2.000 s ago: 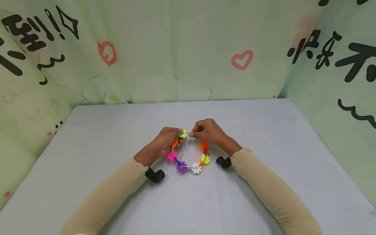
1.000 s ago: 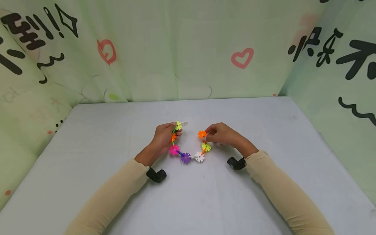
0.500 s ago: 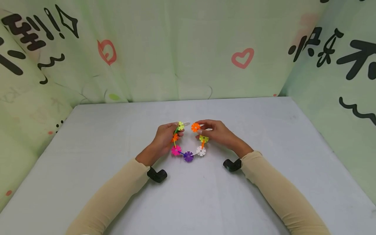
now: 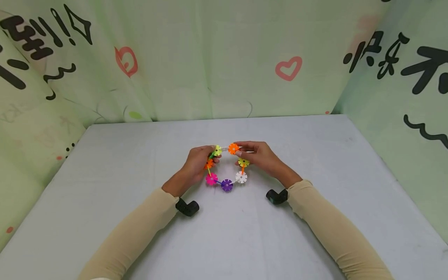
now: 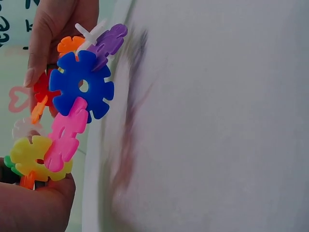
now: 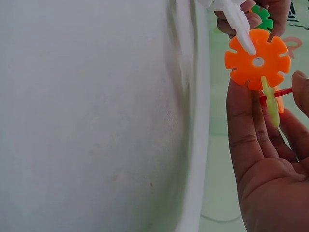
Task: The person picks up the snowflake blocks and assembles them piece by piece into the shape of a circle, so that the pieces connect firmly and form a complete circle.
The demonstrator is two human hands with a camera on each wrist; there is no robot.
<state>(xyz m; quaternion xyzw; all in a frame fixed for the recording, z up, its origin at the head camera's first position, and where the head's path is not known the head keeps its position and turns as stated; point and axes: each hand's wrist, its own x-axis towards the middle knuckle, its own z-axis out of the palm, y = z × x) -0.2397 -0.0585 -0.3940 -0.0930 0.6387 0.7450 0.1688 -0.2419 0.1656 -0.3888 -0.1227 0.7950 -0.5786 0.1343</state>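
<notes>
A chain of slotted plastic snowflake discs, raised upright between both hands, curves round into a ring. My left hand [image 4: 198,161] grips its left side, near a yellow disc [image 4: 218,150] and an orange disc below it. On the right, my right hand [image 4: 259,155] pinches the chain close to the upper orange disc [image 6: 270,50]. A white disc [image 6: 235,24] bridges the top and meets that orange disc's edge; how deep it sits I cannot tell. Pink [image 4: 211,179], purple [image 4: 226,185] and white discs form the bottom. Blue [image 5: 96,94] shows edge-on from the head.
A white-covered table [image 4: 231,241] lies beneath the hands. Pale green printed curtains [image 4: 210,58] enclose its back and sides. Black wrist cameras [image 4: 187,207] stick out from both cuffs.
My right hand left the white disc's end, took the chain's orange end and brought it up and left against the white disc. The gap at the top has closed. My left hand kept its grip.
</notes>
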